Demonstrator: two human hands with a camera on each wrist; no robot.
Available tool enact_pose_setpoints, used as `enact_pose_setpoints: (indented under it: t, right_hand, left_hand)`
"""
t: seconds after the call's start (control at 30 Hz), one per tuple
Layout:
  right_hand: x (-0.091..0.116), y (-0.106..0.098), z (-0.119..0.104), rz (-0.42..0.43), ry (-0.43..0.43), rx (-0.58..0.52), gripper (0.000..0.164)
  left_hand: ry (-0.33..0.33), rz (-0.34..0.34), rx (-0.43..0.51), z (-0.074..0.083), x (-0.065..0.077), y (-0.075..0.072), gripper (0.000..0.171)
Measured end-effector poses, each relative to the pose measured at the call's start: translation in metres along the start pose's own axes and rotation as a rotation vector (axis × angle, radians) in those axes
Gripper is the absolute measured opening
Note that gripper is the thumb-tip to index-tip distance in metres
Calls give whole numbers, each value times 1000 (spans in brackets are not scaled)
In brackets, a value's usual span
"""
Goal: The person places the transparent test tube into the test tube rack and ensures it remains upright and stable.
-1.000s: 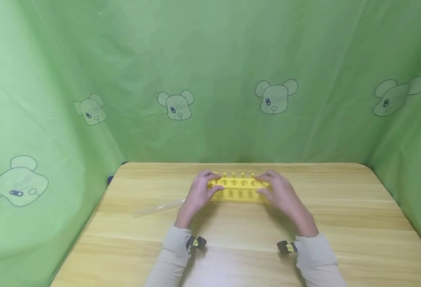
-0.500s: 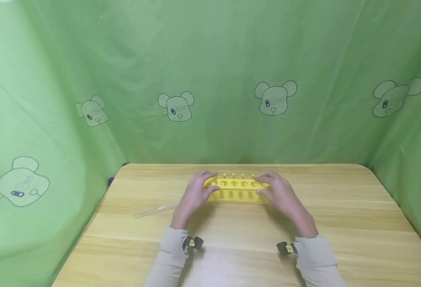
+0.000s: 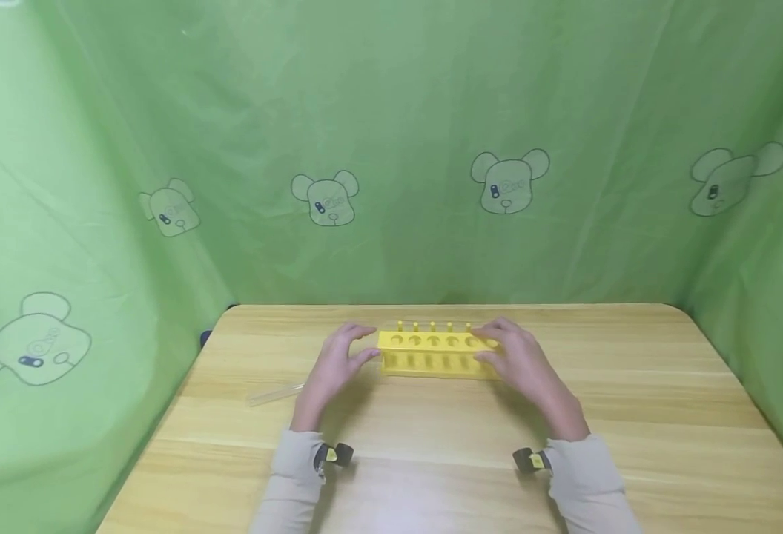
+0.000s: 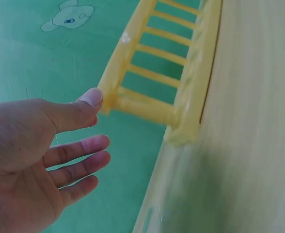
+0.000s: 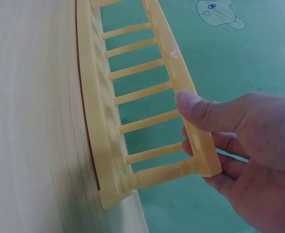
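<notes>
A yellow test tube rack point(image 3: 446, 346) stands upright on the table, with a row of holes in its top bar and a row of pegs behind. My right hand point(image 3: 522, 363) grips the top bar at its right end, thumb on the near side and fingers behind, as the right wrist view confirms. Just off the rack's left end is my left hand point(image 3: 335, 367), its fingers loosely extended and holding nothing. In the left wrist view its thumb point(image 4: 87, 104) appears close by the corner of the bar; contact is unclear. A clear glass-like tube point(image 3: 274, 394) lies partly hidden behind the left wrist.
The wooden table point(image 3: 638, 393) has rounded far corners. Green curtains point(image 3: 411, 245) with printed bear heads hang behind it and on both sides. A small dark object point(image 3: 205, 338) shows at the table's left rear edge.
My left hand has let go of the rack's left end and moved left, covering more of the clear tube. My right hand stays on the rack, which stands nearly still.
</notes>
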State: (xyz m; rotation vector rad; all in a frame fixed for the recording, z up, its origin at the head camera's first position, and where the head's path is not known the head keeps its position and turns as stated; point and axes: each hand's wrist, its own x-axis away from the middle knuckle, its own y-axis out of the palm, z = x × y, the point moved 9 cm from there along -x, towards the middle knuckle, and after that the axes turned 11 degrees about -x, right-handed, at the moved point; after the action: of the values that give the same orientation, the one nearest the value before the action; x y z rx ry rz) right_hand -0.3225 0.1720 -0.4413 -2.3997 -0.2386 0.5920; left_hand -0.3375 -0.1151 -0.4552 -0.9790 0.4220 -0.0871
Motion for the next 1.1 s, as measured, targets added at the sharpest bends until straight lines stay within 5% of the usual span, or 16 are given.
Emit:
enact_pose_setpoints:
  t: [0.6, 1.1]
  right_hand:
    - [-1, -1, 0, 13, 7, -10, 43]
    - [2, -2, 1, 15, 6, -16, 43]
  left_hand:
    - [-68, -45, 9, -30, 17, -20, 38]
    - [-192, -215, -8, -61, 27, -14, 41]
